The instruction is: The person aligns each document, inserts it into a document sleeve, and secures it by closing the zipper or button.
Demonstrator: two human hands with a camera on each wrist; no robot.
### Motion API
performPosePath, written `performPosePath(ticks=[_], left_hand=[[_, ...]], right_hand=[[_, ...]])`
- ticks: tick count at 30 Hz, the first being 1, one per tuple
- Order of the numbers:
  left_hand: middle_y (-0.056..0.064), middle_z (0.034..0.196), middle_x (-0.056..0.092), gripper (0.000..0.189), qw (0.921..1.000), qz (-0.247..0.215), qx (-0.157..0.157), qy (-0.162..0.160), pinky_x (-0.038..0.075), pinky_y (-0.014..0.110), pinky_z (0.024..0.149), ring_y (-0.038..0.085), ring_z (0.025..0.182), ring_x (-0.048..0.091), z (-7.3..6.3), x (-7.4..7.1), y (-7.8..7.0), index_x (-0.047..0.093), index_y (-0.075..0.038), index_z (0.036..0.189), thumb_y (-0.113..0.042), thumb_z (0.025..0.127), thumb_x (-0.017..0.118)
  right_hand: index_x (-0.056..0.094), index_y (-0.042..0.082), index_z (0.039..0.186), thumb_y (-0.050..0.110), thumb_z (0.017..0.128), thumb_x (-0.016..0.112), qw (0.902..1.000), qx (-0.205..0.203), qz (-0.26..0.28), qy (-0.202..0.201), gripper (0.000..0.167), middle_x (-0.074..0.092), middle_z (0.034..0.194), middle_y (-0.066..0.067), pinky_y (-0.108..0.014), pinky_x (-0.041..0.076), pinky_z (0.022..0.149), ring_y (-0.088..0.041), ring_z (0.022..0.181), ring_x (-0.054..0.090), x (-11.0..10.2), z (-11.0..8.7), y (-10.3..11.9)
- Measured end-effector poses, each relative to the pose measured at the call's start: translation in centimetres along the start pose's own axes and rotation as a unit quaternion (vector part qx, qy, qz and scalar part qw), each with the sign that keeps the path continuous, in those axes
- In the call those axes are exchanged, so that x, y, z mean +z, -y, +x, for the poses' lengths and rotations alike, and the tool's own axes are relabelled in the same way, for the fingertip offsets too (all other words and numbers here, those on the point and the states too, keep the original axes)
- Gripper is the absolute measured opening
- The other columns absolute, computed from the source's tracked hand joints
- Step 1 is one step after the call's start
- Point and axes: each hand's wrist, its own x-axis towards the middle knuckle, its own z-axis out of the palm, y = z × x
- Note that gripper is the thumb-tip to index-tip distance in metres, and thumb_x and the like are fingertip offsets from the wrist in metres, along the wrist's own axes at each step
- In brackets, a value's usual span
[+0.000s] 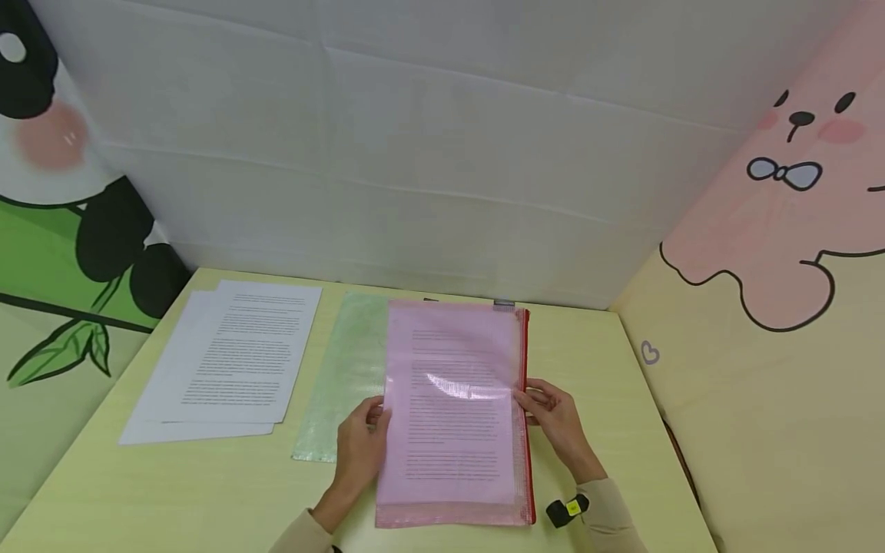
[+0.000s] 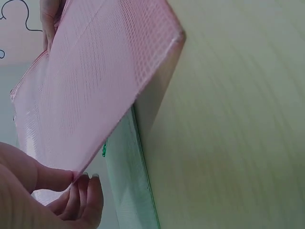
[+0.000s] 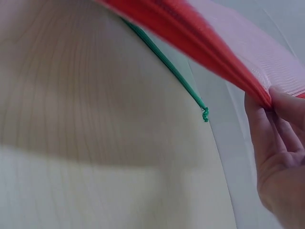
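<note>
Left hand (image 1: 361, 444) and right hand (image 1: 557, 421) pinch opposite edges of a pink pouch (image 1: 454, 418), with a green pouch (image 1: 343, 369) beyond the left

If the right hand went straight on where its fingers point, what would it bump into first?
Most likely the pink pouch: the right hand pinches its red edge, and in the head view its fingers point across it. Whether they'd slide over or under is unclear.

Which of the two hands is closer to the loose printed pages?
The left. The left hand pinches the pink folder by its left edge, just right of the printed pages; the right hand is farther away, pinching the folder's opposite, red edge.
</note>
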Motion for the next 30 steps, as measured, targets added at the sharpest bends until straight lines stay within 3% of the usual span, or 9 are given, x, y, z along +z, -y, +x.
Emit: performPosePath(ticks=[13, 30], left_hand=[[0.010, 0.090, 0.073, 0.015, 0.9999, -0.015, -0.001, 0.003, 0.055, 0.028, 0.070, 0.023, 0.081, 0.069, 1.0, 0.3, -0.8, 0.072, 0.003, 0.107, 0.000, 0.091, 0.073], [0.009, 0.085, 0.075, 0.014, 0.9990, -0.026, 0.029, 0.019, 0.055, 0.029, 0.066, 0.024, 0.076, 0.070, 2.7, 1.6, -2.1, 0.074, 0.001, 0.103, 0.000, 0.089, 0.075]], right_hand=[[0.066, -0.001, 0.126, 0.015, 0.095, 0.075, 0.9987, -0.020, -0.043, -0.020, 0.036, 0.076, 0.109, -0.017, -0.034, 0.063, 0.070, -0.015, 0.085, 0.075, -0.7, 0.6, 0.3], [0.068, -0.007, 0.114, 0.012, 0.090, 0.080, 0.9949, -0.032, -0.068, -0.067, 0.033, 0.076, 0.093, -0.011, -0.034, 0.062, 0.067, -0.011, 0.078, 0.074, -2.4, 1.7, 0.8]])
